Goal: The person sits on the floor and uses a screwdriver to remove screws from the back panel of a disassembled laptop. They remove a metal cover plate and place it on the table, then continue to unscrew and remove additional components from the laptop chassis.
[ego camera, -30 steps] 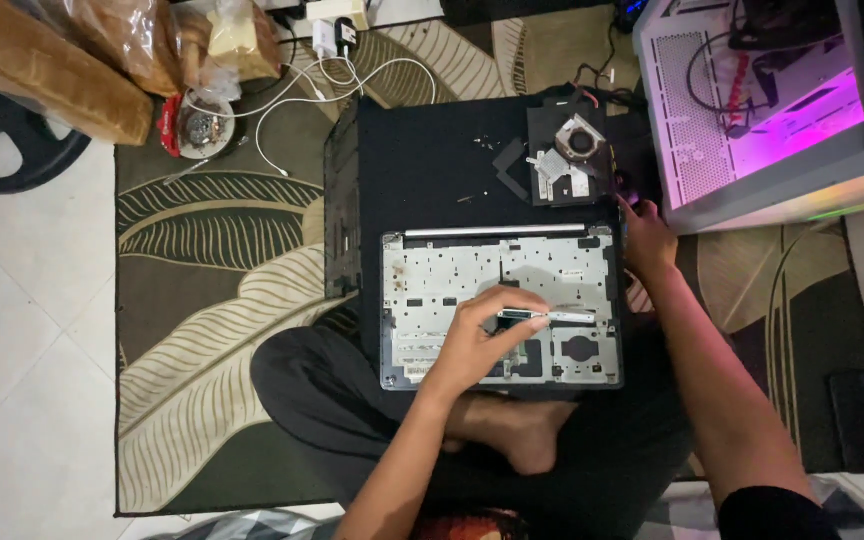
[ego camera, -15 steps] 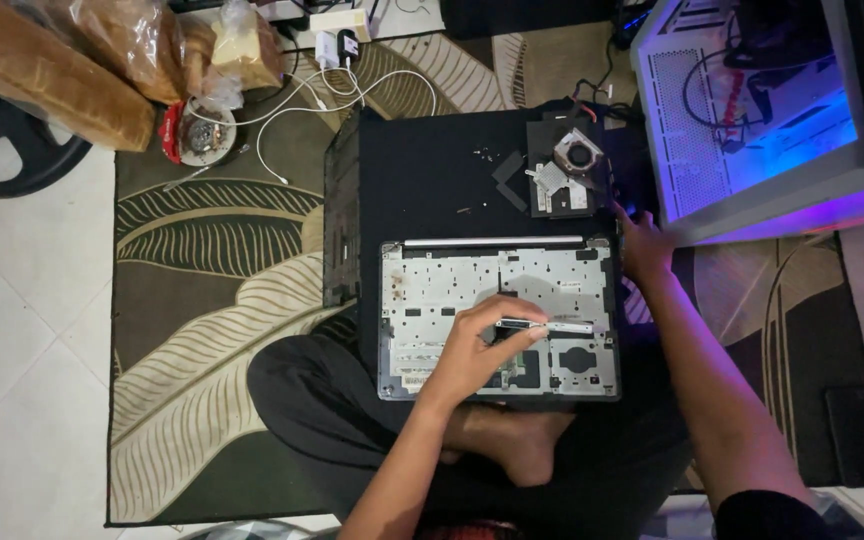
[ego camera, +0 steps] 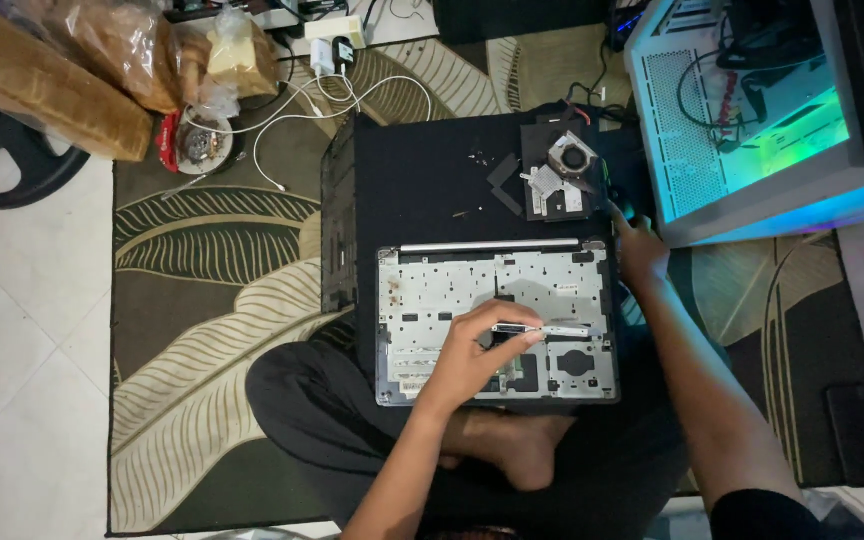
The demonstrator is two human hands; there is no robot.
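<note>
Two hands are working on one opened laptop chassis (ego camera: 497, 325), which is lying on a black mat (ego camera: 432, 190) on the leaf-patterned rug (ego camera: 212, 300), in front of the seated person's crossed legs.

- Left hand (ego camera: 472, 350): resting over the lower middle of the chassis, fingers (ego camera: 512, 338) pinched closed on a slim silver bracket (ego camera: 547, 329). Compared with a second ago, the bracket is sitting in nearly the same spot, just above the round cut-out in the chassis, and the hand is keeping its grip; the piece is not yet lifted away from the chassis.
- Right hand (ego camera: 640, 250): lying at the upper right corner of the chassis, just beside the white computer case (ego camera: 752, 130). Whether its fingers are curled on anything cannot be told. It is holding the same post as before, apparently steadying the chassis.
- Fan and heatsink assembly (ego camera: 557, 178): lying apart, just beyond the top edge of the chassis on the mat.
- Loose screws (ego camera: 474, 156): scattered on the mat, beyond the chassis, left of the fan.
- White cable (ego camera: 282, 100): trailing on the rug, far left beyond the chassis.
- Case lighting: now showing green and blue where it was glowing pink and violet earlier.
</note>
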